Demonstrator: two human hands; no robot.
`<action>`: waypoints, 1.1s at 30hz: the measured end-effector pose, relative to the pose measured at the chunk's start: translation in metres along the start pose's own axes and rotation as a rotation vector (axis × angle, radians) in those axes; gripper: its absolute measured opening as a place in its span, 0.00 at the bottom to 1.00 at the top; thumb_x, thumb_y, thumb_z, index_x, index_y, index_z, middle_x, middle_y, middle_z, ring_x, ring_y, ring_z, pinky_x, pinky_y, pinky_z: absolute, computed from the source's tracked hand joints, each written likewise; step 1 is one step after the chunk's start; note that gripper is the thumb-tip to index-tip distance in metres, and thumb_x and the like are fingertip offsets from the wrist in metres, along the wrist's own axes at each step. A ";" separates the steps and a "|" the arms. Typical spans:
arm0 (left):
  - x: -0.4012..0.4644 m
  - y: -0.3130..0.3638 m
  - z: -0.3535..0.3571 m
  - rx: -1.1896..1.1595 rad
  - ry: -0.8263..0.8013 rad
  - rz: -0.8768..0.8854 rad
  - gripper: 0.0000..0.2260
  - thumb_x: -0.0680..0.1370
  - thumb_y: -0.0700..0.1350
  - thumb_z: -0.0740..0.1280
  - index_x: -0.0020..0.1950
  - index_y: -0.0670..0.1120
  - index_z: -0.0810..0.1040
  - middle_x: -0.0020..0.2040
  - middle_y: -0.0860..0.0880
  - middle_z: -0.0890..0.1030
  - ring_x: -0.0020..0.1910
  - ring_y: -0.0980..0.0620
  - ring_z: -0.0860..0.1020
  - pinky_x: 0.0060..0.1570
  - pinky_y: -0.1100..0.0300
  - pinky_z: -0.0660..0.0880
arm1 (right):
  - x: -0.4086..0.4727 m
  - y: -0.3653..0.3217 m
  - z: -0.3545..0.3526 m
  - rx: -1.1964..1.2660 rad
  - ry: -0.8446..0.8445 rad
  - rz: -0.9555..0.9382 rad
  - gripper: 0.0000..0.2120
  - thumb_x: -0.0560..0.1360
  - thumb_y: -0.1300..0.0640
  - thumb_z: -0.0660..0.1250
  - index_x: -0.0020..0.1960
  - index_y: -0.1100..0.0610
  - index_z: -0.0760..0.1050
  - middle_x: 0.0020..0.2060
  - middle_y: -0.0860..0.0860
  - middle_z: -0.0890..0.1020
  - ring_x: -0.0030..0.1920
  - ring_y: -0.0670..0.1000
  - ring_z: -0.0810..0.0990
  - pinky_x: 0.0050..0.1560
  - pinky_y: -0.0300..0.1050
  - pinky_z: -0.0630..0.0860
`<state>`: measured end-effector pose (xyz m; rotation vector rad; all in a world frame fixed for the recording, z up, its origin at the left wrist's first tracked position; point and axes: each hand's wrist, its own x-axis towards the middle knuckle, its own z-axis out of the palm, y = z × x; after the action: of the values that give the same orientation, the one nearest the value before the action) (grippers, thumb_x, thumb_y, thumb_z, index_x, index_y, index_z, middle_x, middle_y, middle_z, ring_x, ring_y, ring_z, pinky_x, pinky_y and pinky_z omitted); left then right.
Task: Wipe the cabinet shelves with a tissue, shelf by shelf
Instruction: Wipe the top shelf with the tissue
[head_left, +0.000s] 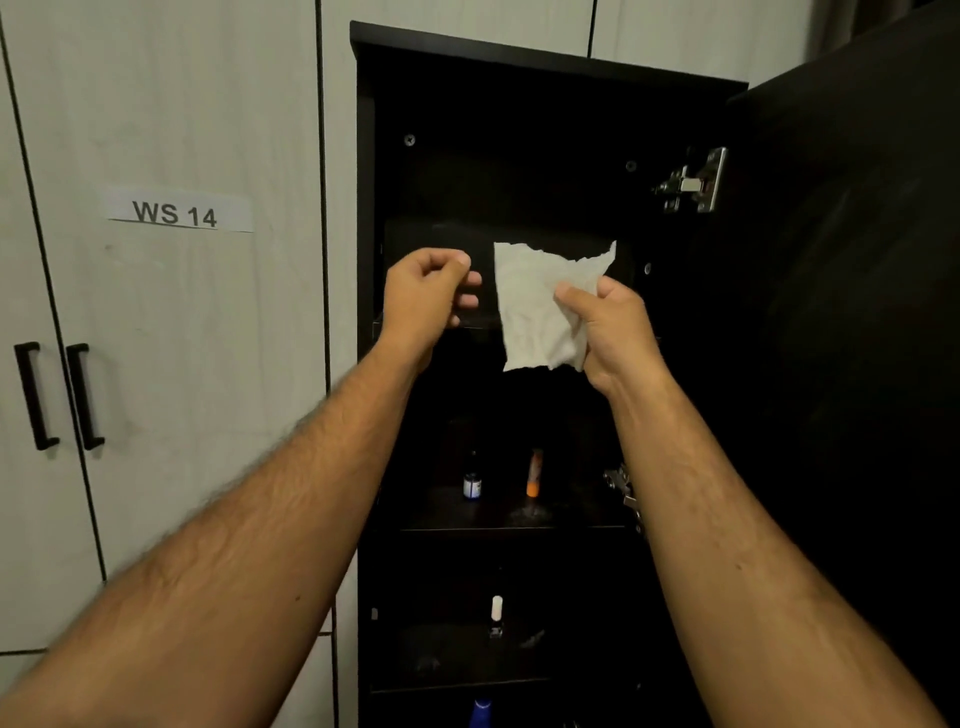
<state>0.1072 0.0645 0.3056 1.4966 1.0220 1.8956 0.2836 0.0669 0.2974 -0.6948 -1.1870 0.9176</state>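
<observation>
We stand at open cabinet (519, 67), prep step, no wiping begun. Right hand (613, 332) pinches tissue (540, 306), sheet hanging spread before top shelf front edge (467, 328). Left hand (426, 296) curled, holds nothing, just beside tissue. Next, we judge: bunch tissue, reach top shelf; small bottles (471, 483) sit on lower shelves

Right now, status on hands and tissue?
Right hand holds tissue, raised before cabinet. Left hand curled, empty. Small bottles on lower shelves.
</observation>
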 end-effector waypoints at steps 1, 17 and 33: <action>0.003 0.001 -0.001 0.010 0.012 0.022 0.04 0.80 0.47 0.65 0.52 0.50 0.78 0.45 0.51 0.84 0.38 0.57 0.82 0.34 0.64 0.76 | 0.006 -0.002 -0.002 -0.040 0.036 -0.036 0.03 0.76 0.64 0.68 0.49 0.59 0.79 0.46 0.55 0.85 0.46 0.53 0.86 0.46 0.48 0.82; 0.045 0.006 -0.001 0.205 -0.150 0.195 0.04 0.80 0.51 0.65 0.49 0.52 0.78 0.44 0.52 0.83 0.41 0.55 0.83 0.39 0.62 0.78 | 0.060 -0.006 -0.006 -1.374 -0.092 -0.407 0.14 0.75 0.60 0.64 0.32 0.51 0.71 0.29 0.46 0.74 0.37 0.52 0.77 0.33 0.42 0.65; 0.061 0.000 -0.020 0.381 -0.336 0.311 0.05 0.79 0.52 0.66 0.49 0.53 0.79 0.44 0.55 0.82 0.43 0.59 0.82 0.43 0.68 0.75 | 0.042 0.008 -0.018 -1.448 -0.326 -0.082 0.12 0.82 0.46 0.55 0.48 0.48 0.75 0.41 0.48 0.79 0.42 0.50 0.79 0.40 0.43 0.73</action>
<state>0.0725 0.1067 0.3387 2.2179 1.0786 1.6141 0.3032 0.1081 0.3053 -1.6319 -2.1164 -0.0747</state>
